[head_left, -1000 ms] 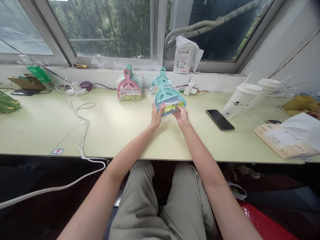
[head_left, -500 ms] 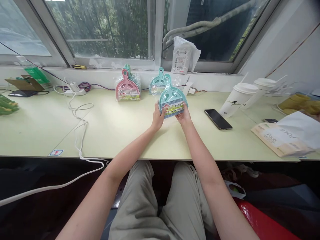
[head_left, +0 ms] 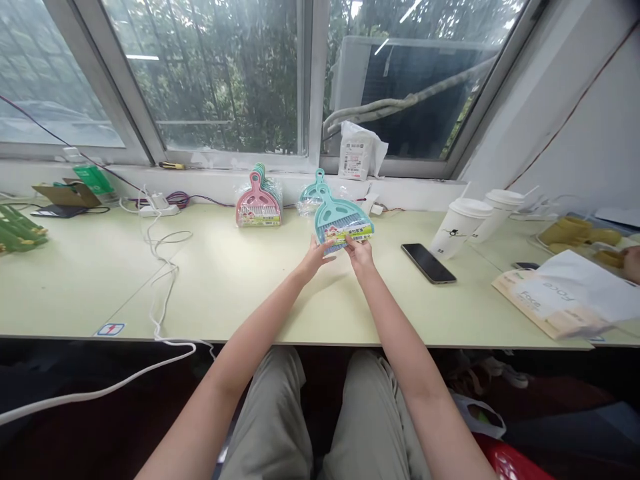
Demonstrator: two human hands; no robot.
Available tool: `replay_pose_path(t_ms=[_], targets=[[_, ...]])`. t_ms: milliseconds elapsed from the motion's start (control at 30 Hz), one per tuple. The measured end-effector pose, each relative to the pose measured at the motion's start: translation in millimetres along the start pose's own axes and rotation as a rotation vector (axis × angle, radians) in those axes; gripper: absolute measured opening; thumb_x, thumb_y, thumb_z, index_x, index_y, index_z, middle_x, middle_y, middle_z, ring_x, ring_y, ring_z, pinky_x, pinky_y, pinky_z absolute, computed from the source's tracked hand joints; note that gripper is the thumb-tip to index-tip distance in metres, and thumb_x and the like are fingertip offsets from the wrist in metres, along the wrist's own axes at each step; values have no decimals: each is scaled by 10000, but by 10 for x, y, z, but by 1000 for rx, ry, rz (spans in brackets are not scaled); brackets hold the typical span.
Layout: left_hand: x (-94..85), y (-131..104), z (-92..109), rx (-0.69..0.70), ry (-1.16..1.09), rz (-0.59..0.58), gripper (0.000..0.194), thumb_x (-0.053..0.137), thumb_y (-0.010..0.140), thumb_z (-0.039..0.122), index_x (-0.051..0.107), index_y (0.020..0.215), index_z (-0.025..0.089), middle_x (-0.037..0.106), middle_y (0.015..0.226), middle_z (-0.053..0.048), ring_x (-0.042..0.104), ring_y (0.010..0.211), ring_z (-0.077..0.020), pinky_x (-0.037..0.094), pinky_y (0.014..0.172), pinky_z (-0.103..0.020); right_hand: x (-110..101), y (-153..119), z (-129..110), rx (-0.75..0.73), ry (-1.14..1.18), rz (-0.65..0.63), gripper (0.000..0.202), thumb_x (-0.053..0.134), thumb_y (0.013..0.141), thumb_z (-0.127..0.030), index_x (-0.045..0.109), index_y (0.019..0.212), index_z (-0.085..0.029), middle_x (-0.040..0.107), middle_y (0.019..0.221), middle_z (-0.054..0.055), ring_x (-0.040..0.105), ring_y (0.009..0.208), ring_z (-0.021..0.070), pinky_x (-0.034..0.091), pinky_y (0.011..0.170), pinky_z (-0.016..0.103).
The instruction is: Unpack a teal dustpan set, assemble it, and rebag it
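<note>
A teal dustpan with a small brush clipped in it and a printed label across its front is held above the table, handle pointing away from me. My right hand grips its lower edge, fingers over the label. At the lower left corner, my left hand holds the set with its thumb up along the side and its fingers stretched below. Behind it, another teal dustpan leans by the wall, partly hidden. To the left stands a row of wrapped dustpans, a pink dustpan in front.
A phone lies to the right, near two lidded white cups. Farther right is a paper bag, with part of another person's hand at the edge. A white cable crosses the left side.
The view has tilted up. The right hand's fingers have come onto the label's front, while the left fingers have loosened and stretched out below the dustpan. Another person's hand appears at the right edge.
</note>
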State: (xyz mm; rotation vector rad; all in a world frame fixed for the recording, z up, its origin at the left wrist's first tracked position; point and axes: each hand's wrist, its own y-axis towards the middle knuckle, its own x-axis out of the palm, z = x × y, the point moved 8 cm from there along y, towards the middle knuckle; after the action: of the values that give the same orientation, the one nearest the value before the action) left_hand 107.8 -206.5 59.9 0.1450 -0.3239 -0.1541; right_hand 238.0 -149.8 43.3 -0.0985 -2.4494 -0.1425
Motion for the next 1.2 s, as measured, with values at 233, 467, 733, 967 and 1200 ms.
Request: replay_pose_path(t_ms=[233,467,733,967,1200], targets=[[-161,-12,-16,8,50,52,597,715,725,347,409,1230,257,548,1324,-100,605,1103,-227,475,921,-431,-104,66,29,47,-93,54,468,847,491,-89,593,872,-188,714,805,-10,696,818,167,593,806,349],[30,-118,-105,-238,288,-278,578,718,721,444,515,1215,222,647,1184,-141,632,1066,-278,429,955,-461,-125,94,-29,-22,17,51,405,814,535,-100,607,873,-182,729,888,18,696,877,171,574,867,342],[-185,-2,157,77,98,90,558,732,669,362,531,1171,223,638,1181,-62,580,1109,-269,479,897,-397,111,-10,107,57,-47,-100,411,826,534,-110,604,870,-192,722,854,-11,692,834,152,578,852,324],[-204,2,160,61,128,45,577,719,692,383,492,1205,247,612,1210,-55,600,1067,-255,513,801,-361,161,-65,46,138,-37,-220,269,736,630,-78,623,845,-194,731,848,-12,691,838,144,565,883,313],[-239,-6,187,50,79,43,614,728,687,374,477,1236,263,591,1259,-61,592,1092,-249,517,822,-369,310,-169,-49,108,-72,-358,358,741,612,-38,636,914,-200,735,952,5,672,978,163,536,942,323]])
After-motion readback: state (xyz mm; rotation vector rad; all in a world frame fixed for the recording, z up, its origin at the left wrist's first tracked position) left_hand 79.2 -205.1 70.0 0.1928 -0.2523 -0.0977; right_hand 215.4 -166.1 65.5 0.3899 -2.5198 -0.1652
